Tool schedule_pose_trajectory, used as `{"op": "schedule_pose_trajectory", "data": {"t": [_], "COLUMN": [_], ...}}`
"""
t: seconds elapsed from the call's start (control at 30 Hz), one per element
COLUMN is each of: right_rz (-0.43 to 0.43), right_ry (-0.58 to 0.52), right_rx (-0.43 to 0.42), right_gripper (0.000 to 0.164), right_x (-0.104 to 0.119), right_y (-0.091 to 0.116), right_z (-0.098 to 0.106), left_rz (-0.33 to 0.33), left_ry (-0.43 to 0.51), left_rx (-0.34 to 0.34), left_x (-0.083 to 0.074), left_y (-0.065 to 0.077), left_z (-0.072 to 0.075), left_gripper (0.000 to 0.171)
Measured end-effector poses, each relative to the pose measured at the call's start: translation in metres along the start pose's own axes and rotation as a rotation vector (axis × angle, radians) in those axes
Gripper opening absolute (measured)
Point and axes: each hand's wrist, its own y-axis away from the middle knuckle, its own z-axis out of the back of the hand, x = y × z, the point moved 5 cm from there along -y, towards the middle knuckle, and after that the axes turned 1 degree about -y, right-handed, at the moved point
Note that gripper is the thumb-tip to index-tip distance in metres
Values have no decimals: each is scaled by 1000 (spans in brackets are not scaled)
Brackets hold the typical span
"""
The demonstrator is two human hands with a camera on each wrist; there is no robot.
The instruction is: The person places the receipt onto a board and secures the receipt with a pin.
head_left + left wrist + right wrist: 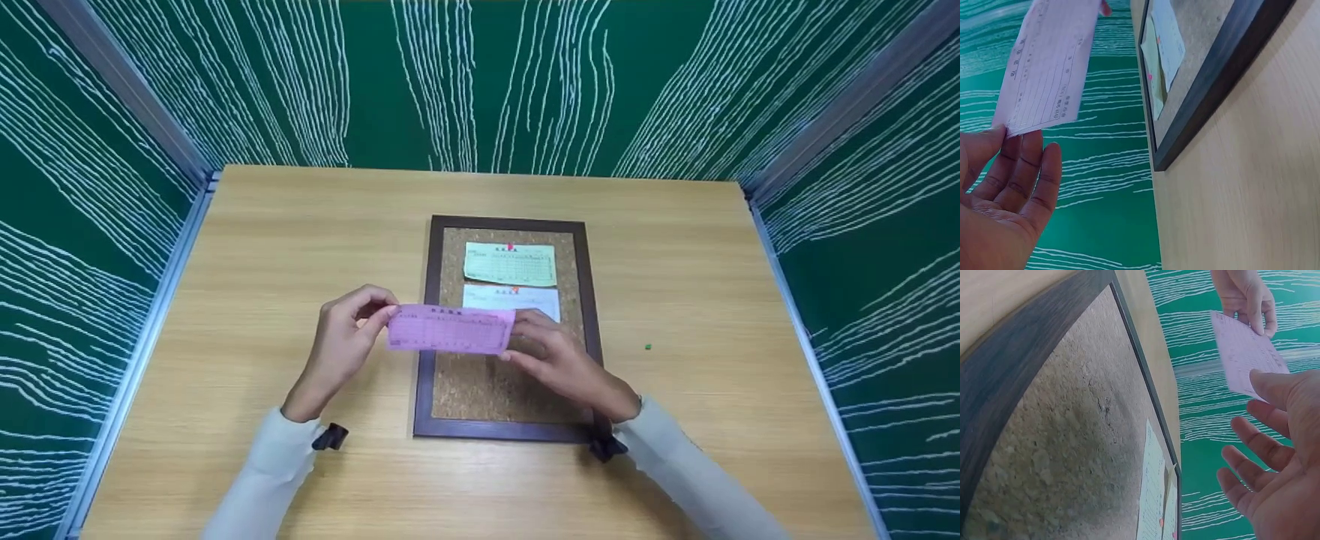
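A pink printed form slip [450, 330] is held up above a framed cork board [480, 390]. My left hand [349, 345] pinches the slip's upper left corner between thumb and fingers. At the other end my right hand [559, 356] grips the right edge; in the right wrist view its thumb [1275, 387] lies over the paper while the other fingers spread loosely. On the board are a green slip [510, 264] with a red pin [511, 246] and, below it, a white slip [544, 298] with an orange pin [515, 289]. The pink slip covers part of the white one.
The board's dark frame [502, 429] lies flat on a wooden table [300, 225]. To its right is a tiny green object [648, 346], too small to identify. Green panels with white wavy lines [510, 90] stand behind and at both sides.
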Motion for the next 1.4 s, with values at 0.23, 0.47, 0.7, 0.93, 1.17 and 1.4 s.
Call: {"op": "schedule_pose_trajectory", "data": {"t": [0.23,0.47,0.7,0.93,1.17,1.4], "right_rz": [-54,-78,-100,-128,-181,-221], "right_ry": [-47,-31,-56,-88,-167,-172], "right_rx": [-40,-100,-168,-190,-179,-178], "right_gripper": [10,6,9,10,8,9], "right_x": [-6,-12,-17,-20,-23,-28], "right_y": [5,15,30,44,55,61], "right_z": [2,6,11,14,16,18], "left_rz": [-3,-2,-9,2,15,42], "left_ry": [21,28,28,41,52,46], "left_rx": [-3,13,27,41,61,83], "left_x": [-1,-2,1,5,8,12], "left_y": [-1,-2,-5,-6,-7,-8], "left_z": [-7,-17,-32,-47,-58,-69], "left_gripper": [9,6,4,7,8,8]}}
